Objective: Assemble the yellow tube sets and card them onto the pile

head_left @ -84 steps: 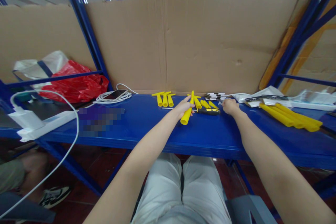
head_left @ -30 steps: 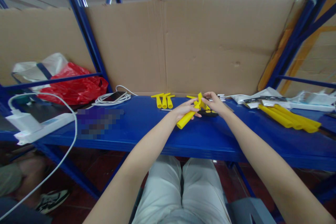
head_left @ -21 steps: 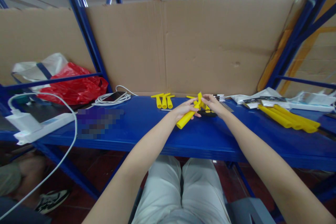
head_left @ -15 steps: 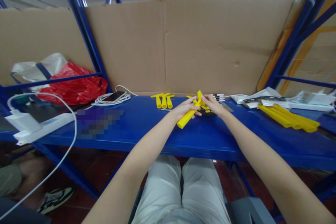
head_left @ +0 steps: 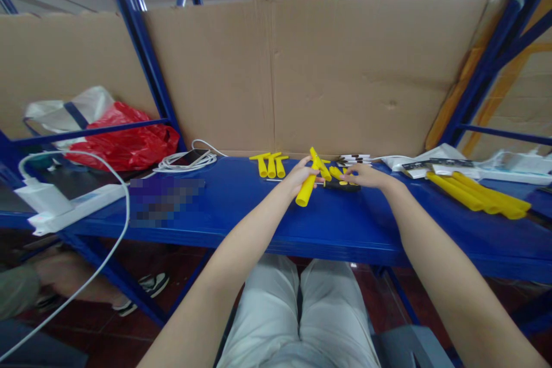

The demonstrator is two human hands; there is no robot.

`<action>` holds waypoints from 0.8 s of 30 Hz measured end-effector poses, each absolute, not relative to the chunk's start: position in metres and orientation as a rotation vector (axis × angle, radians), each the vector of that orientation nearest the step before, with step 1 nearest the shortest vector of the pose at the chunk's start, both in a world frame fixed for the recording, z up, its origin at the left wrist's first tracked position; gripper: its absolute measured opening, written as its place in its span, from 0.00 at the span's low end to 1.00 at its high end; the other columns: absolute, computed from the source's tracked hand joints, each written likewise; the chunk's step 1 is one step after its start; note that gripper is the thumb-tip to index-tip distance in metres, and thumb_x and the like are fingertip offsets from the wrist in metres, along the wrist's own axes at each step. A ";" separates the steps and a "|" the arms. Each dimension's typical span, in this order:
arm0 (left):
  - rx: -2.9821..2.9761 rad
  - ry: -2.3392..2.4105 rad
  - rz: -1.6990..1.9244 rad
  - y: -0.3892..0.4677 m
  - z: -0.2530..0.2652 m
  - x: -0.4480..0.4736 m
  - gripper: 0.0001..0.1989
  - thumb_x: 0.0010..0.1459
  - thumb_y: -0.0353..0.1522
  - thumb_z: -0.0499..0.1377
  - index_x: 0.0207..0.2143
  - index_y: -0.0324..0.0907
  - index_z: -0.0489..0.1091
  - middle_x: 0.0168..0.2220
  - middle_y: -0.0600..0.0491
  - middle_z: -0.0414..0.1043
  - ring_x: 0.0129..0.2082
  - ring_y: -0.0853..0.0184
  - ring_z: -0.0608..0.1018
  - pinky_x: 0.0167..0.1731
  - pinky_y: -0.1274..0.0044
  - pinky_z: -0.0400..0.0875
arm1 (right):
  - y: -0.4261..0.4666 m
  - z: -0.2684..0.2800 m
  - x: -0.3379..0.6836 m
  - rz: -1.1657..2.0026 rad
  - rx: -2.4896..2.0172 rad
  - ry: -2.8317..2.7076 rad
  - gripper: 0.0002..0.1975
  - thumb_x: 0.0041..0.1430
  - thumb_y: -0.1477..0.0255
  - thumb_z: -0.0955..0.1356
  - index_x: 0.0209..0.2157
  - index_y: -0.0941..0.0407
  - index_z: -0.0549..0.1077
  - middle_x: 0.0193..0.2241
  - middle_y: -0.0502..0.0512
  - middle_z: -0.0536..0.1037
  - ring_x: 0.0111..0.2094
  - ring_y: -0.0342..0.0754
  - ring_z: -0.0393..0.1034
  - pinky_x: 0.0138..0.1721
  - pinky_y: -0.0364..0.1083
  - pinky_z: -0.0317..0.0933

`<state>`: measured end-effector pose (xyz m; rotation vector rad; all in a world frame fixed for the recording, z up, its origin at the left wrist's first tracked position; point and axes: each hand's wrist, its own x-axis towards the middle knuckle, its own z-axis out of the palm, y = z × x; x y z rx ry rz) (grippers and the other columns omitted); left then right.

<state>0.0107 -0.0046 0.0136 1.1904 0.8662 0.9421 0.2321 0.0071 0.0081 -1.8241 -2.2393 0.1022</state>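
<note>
The left hand has its grip wrapped round the stem of a yellow T-shaped piece just below the crossbar, over the middle of the table. The stem's hollow end points toward the person. The right hand, fingers bent, has its fingertips by small yellow parts and the black-and-yellow handle of a tool; whether that grip pinches anything, I cannot tell. Three similar yellow pieces lie to the left.
</note>
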 end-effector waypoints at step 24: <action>1.087 1.036 1.080 0.009 0.006 0.007 0.38 0.52 0.18 0.52 0.63 0.49 0.48 0.51 0.44 0.69 0.23 0.71 0.78 0.14 0.84 0.63 | -0.023 0.039 0.240 0.692 -1.036 -1.026 0.14 0.48 0.63 0.72 0.27 0.57 0.66 0.15 0.46 0.68 0.13 0.40 0.59 0.13 0.39 0.53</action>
